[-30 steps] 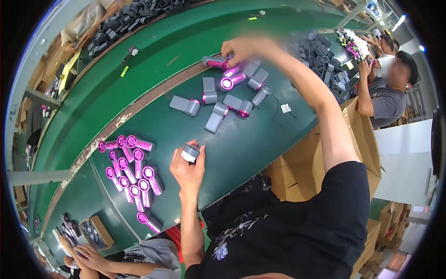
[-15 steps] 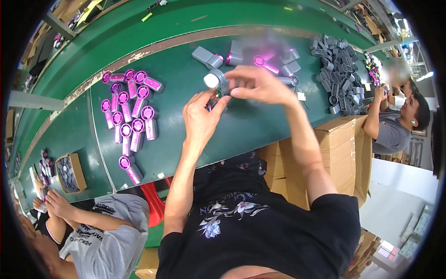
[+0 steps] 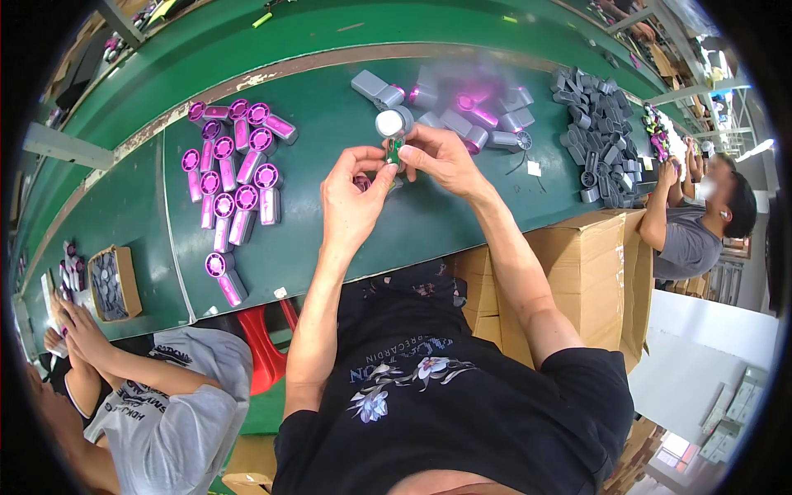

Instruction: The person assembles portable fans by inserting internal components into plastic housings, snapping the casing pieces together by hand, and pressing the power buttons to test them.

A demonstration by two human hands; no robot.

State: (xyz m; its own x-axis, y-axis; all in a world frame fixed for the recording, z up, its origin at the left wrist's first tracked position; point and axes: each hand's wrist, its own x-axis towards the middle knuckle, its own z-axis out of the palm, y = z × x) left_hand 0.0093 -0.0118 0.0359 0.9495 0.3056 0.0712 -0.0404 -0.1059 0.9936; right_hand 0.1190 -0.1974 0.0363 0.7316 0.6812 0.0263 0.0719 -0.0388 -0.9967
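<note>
- The left hand (image 3: 351, 205) pinches the lower part of a white-faced grey unit (image 3: 391, 123).
- The right hand (image 3: 448, 164) pinches it opposite, with a green board (image 3: 395, 150) between both hands' fingertips.
- Magenta-and-grey fans (image 3: 246, 198) lie left of the left hand.
- Grey casings (image 3: 601, 136) heap beyond the right hand, rightward.

Green workbench (image 3: 289, 243), metal beam (image 3: 70, 148), red seat (image 3: 262, 355) (partly hidden), white panel (image 3: 685, 346), lit lamp (image 3: 755, 150)

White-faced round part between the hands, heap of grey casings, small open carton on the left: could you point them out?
White-faced round part (image 3: 389, 124): head view, on its white face.
Heap of grey casings (image 3: 596, 134): head view, near its middle.
Small open carton (image 3: 130, 282): head view, on its right wall.
</note>
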